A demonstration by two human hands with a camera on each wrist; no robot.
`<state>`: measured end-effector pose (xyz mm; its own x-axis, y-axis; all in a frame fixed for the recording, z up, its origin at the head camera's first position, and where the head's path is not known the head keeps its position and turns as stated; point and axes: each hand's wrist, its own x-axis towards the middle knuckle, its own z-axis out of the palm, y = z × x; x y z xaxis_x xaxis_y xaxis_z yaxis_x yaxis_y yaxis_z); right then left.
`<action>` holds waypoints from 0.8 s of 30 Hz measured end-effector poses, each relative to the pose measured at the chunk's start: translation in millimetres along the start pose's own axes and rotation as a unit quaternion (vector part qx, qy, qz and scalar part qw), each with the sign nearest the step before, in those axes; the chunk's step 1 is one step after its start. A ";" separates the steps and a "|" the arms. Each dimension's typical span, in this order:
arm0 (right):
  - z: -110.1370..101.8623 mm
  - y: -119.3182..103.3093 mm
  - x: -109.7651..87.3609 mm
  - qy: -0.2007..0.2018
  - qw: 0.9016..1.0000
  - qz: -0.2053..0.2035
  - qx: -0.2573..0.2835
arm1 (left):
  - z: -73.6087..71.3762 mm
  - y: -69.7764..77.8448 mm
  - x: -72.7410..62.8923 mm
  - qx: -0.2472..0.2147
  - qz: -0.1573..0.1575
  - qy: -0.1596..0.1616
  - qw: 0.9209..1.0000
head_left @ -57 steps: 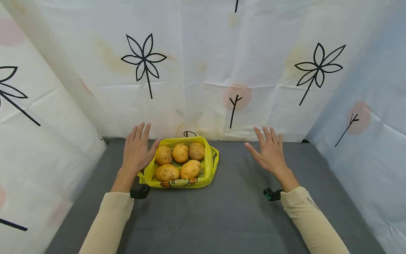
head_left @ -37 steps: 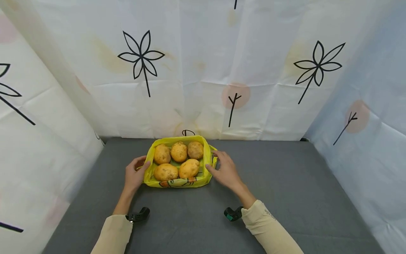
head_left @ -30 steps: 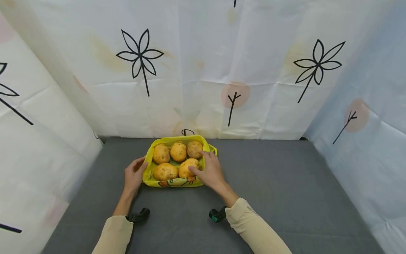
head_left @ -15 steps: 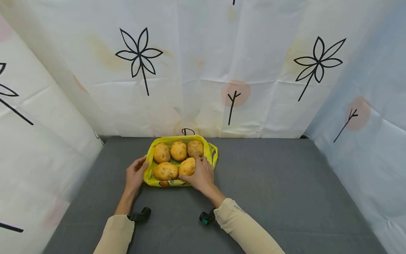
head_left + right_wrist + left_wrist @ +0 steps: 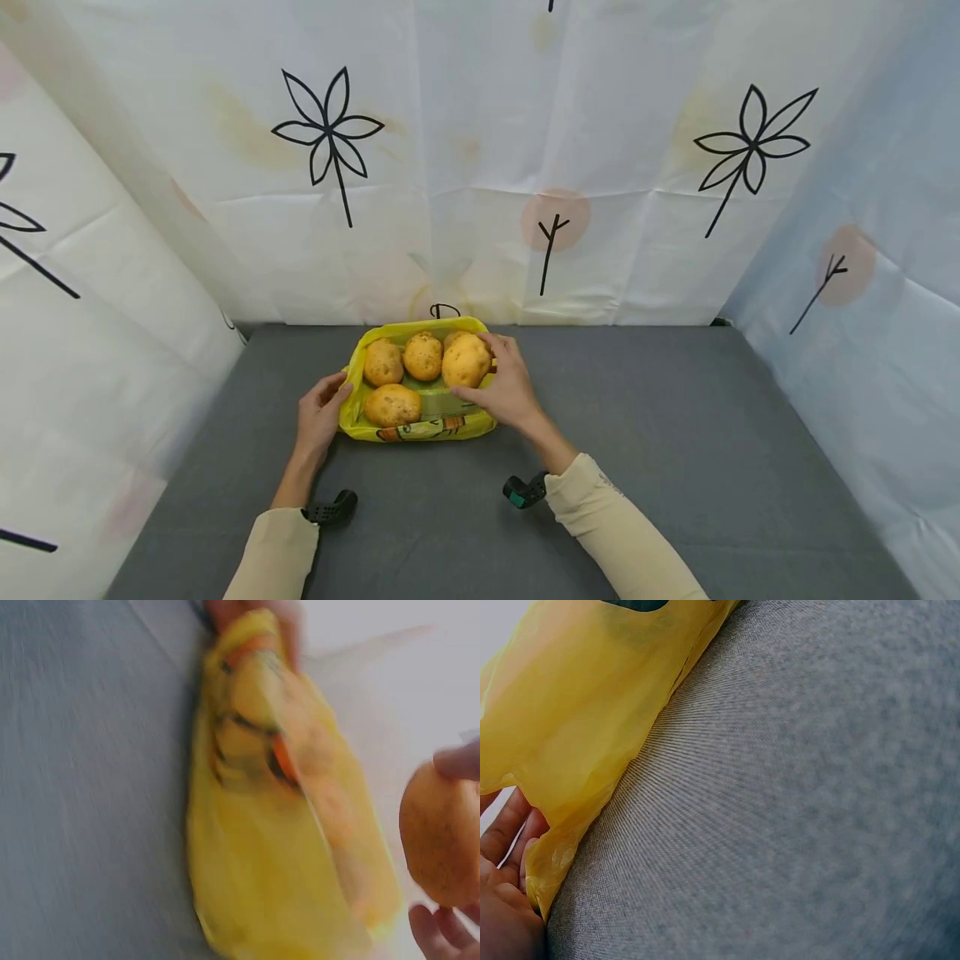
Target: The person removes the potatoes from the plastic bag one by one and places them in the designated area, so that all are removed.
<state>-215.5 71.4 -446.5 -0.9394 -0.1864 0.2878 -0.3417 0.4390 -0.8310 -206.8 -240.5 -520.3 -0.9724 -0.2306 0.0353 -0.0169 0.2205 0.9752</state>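
A yellow plastic bag [image 5: 476, 427], its top spread wide, stands on the grey table with several potatoes inside. My right hand [image 5: 512, 387] grips one potato [image 5: 467, 361] between thumb and fingers, raised over the bag's right side. In the right wrist view that potato [image 5: 441, 836] is clear of the blurred bag [image 5: 262, 877]. My left hand [image 5: 318, 412] holds the bag's left edge, thumb at the rim; some of its fingers [image 5: 510, 829] show behind the plastic in the left wrist view. Still in the bag are a front potato [image 5: 392, 406] and back ones [image 5: 383, 362], one partly hidden by the held potato.
Grey cloth covers the table [image 5: 645, 433]. Pale patterned fabric [image 5: 480, 167] walls it off at the back and on both sides; the bag stands close to the back one. A black band with a small device [image 5: 525, 492] sits on each wrist.
Both hands came down from beside the bag; the left took its left edge and stays there. The right reached in, grasped the front right potato and lifted it up and slightly right.
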 end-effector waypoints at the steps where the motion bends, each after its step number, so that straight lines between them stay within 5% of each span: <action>1: -8.9 3.4 1.6 -0.004 1.000 -0.004 0.010 | 0.2 -0.2 0.1 0.001 0.000 0.000 1.000; 5: -43.2 25.1 6.9 -0.019 0.999 -0.009 0.037 | 1.2 -0.5 0.0 -0.002 -0.002 0.001 1.000; 11: -78.4 67.3 16.9 -0.026 1.000 0.015 0.001 | 1.5 -0.5 0.7 -0.005 -0.002 -0.002 1.000; 24: -96.0 112.5 31.9 -0.101 0.990 0.092 -0.038 | 1.6 -0.5 1.2 0.001 -0.004 0.002 1.000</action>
<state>-286.7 199.2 -485.0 -0.9640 -0.2646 0.0271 -0.1728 0.5458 -0.8199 -208.2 -239.3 -521.1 -0.9712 -0.2364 0.0282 -0.0253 0.2201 0.9751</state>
